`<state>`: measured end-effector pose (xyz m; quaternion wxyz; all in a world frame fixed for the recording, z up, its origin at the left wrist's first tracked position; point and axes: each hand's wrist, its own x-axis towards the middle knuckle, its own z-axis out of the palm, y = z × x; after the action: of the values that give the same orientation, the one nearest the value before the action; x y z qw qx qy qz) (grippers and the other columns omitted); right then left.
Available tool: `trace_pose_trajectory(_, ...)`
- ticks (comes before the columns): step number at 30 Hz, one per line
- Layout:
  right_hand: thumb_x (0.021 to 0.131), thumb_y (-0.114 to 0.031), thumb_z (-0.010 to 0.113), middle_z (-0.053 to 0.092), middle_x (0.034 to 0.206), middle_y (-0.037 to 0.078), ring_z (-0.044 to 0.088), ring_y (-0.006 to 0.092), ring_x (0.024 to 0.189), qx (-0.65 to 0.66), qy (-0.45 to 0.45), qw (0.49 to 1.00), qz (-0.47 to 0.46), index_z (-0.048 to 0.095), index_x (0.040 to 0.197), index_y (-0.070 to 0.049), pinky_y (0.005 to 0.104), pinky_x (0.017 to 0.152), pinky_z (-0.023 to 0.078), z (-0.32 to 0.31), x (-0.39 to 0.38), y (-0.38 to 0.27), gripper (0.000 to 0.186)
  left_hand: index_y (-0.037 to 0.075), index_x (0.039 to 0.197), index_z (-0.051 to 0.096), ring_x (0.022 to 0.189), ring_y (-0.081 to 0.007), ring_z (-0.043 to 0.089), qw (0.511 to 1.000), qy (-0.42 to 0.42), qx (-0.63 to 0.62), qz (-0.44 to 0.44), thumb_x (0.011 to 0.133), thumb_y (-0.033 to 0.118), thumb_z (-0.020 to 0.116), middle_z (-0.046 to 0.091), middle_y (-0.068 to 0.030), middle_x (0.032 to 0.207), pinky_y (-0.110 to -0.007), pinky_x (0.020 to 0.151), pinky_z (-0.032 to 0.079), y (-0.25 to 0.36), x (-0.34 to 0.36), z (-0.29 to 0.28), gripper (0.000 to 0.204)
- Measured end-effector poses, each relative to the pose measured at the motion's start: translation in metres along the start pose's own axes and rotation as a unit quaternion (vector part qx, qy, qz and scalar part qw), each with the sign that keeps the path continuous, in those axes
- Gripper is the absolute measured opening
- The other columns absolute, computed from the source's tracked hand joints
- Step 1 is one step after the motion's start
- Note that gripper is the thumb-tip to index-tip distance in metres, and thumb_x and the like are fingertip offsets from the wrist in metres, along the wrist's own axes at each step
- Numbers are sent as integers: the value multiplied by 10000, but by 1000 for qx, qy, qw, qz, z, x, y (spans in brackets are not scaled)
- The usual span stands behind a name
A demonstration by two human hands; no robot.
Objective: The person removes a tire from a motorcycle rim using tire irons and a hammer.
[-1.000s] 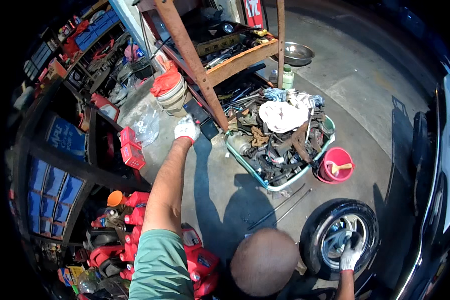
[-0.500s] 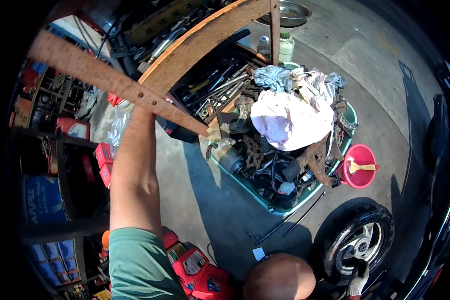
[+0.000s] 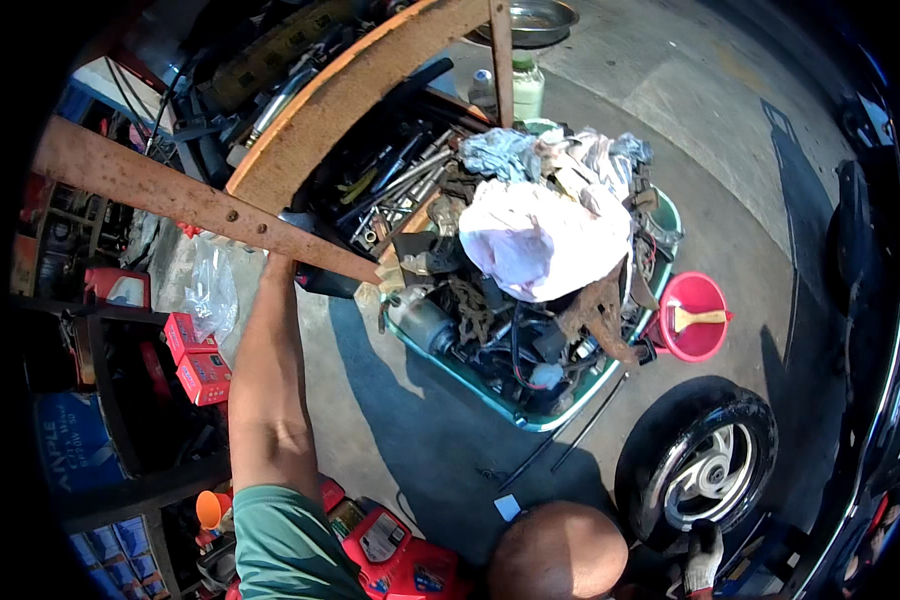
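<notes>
My bare left forearm [image 3: 272, 375] reaches up to a rusty metal bar [image 3: 160, 185] of a stool-like frame with a curved edge. The bar hides my left hand, so its fingers cannot be made out. Beyond it lies an open tool box [image 3: 345, 225] full of sockets and wrenches. At the lower right, my gloved right hand [image 3: 705, 550] rests on the near edge of a motorcycle wheel [image 3: 715, 465], with its fingers closed over the tyre. That wheel has a black tyre and pale spokes, and it leans at a tilt.
A green tub [image 3: 515, 415] is heaped with greasy parts, with a white cloth [image 3: 545, 240] on top. Beside it stands a pink bucket [image 3: 692, 318] with a brush [image 3: 698, 318]. Thin rods [image 3: 540, 450] lie on the floor. Red bottles [image 3: 395, 560] stand near a rounded bare-skin shape.
The whole view has shifted, so most things sit further left. My left arm still reaches to the bar, and my right hand remains at the wheel's near edge.
</notes>
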<state>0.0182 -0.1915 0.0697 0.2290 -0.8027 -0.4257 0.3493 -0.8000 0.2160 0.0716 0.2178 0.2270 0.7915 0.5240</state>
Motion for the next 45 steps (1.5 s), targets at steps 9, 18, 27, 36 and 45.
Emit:
trace_pose_trajectory(9,839,68,583,641,908,109,621,226,861,4,27,1000,-1,617,987,-2,337,799,494,4,-8,-50,167,118,884,625,555,-136,533,977,-59,-149,-138,915,245,615,570,-10,687,-300,505,420,-47,-108,-32,131)
trace_pose_trajectory(18,863,-47,584,658,958,179,650,349,918,46,-81,981,-167,642,1023,-19,383,816,509,31,-10,-130,172,32,917,587,558,-66,420,989,-71,132,3,826,99,624,500,45,685,-245,490,334,-80,-325,-242,119)
trace_pose_trajectory(27,922,-233,560,627,1105,180,611,369,1009,9,-269,915,-299,622,1138,-66,430,885,499,81,-59,-156,280,-29,819,628,533,-119,544,920,-284,267,38,708,69,709,598,-62,639,-307,467,434,-16,-494,-194,169)
trace_pose_trajectory(36,866,-462,656,669,1024,185,636,295,929,429,-304,848,-66,564,1191,36,410,821,497,93,-26,-196,602,-12,985,650,794,-396,679,712,-406,467,331,679,300,753,680,-244,813,-449,712,535,122,-537,-39,449)
trace_pose_trajectory(45,782,-42,634,574,873,92,604,235,791,711,52,701,21,537,1032,-18,385,664,535,-65,53,-130,269,2,1348,451,1128,-368,609,531,-730,228,365,854,465,650,615,-259,1197,-409,948,488,179,-674,130,706)
